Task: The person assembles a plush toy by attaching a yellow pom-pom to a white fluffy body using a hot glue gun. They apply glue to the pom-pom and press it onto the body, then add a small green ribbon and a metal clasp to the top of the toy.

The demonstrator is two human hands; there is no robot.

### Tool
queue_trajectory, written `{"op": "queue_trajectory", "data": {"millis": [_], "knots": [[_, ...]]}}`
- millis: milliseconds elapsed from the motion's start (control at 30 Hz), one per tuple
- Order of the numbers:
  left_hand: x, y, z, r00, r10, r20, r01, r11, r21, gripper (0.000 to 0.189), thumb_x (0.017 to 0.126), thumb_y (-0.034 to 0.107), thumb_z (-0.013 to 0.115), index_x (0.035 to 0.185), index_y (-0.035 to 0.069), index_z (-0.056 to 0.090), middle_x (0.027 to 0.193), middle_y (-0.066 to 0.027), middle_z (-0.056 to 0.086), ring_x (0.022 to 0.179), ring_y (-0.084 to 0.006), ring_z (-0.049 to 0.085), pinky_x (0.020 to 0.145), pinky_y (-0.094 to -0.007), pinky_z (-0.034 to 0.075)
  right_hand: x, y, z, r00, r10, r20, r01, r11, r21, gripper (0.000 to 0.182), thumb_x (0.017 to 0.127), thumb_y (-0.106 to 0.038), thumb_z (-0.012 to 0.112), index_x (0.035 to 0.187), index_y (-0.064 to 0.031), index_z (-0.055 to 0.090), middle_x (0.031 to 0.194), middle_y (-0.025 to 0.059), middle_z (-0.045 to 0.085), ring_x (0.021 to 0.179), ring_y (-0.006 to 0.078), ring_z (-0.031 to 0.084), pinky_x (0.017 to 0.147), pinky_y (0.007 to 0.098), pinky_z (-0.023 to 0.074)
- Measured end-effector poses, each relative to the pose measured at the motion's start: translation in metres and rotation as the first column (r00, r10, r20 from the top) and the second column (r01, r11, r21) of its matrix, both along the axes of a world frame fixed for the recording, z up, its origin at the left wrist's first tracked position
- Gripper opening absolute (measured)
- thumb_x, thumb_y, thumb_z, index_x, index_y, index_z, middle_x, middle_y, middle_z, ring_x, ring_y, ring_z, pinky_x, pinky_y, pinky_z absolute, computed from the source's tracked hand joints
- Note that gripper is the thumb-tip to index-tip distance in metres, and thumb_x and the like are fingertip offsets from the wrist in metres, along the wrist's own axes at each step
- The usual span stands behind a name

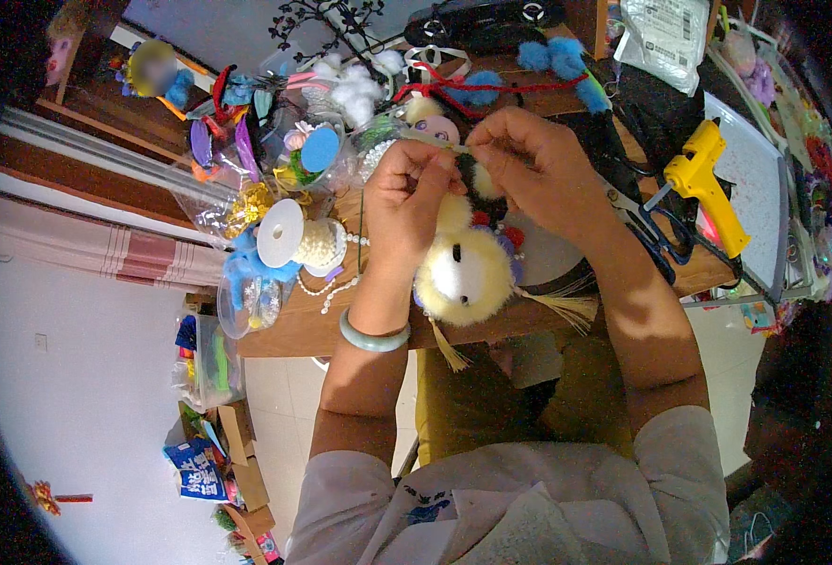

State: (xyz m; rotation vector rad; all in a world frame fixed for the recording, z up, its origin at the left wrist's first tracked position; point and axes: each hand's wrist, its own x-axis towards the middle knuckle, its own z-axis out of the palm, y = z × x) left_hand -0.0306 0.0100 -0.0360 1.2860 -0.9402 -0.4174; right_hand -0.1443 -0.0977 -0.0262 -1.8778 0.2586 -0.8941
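Observation:
My left hand (412, 194), with a pale jade-like bangle (375, 340) on the wrist, is raised over the table with thumb and forefinger pinched. Facing it, my right hand (539, 166) pinches too. A thin pale strip (458, 149) seems to run between the fingertips; its ends are hidden. Just below the hands lies a fluffy cream-yellow craft figure (464, 277) with a white middle and yellow tassels (560, 308). Red and blue-violet decorations sit along its edge. Behind my fingers is a doll face (438, 130) with large eyes, partly covered.
A yellow glue gun (702, 183) and dark-handled scissors (659, 236) lie at right by a white tray (748, 141). Left are a spool of pearl trim (303, 240) and a plastic cup (250, 300). White cotton (356, 92) and red pipe cleaners (451, 88) lie behind.

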Motion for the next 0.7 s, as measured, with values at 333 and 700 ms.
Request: {"op": "queue_trajectory", "data": {"millis": [333, 700], "knots": [[-0.0043, -0.0030, -0.0005, 0.994, 0.026, 0.103, -0.027, 1.000, 0.009, 0.002, 0.082, 0.002, 0.054, 0.081, 0.001, 0.052, 0.067, -0.0024, 0.056, 0.060, -0.0069, 0.053, 0.054, -0.0192, 0.042, -0.0004, 0.0020, 0.0054, 0.995, -0.089, 0.034, 0.093, 0.985, -0.144, 0.012, 0.076, -0.014, 0.057, 0.078, -0.0024, 0.057, 0.072, 0.0135, 0.060, 0.065, 0.0288, 0.060, 0.060, 0.0352, 0.0467], [-0.0079, -0.0047, -0.0006, 0.983, 0.062, 0.172, -0.065, 0.998, 0.012, 0.005, 0.082, 0.003, 0.055, 0.086, 0.000, 0.054, 0.069, -0.0036, 0.058, 0.061, -0.0078, 0.054, 0.055, -0.0197, 0.044, -0.0013, 0.0016, 0.0038, 0.998, -0.058, -0.015, 0.058, 0.998, -0.017, 0.012, 0.081, -0.014, 0.057, 0.082, -0.0024, 0.057, 0.056, -0.0004, 0.051, 0.044, 0.0035, 0.045, 0.040, 0.0189, 0.0358]]}}
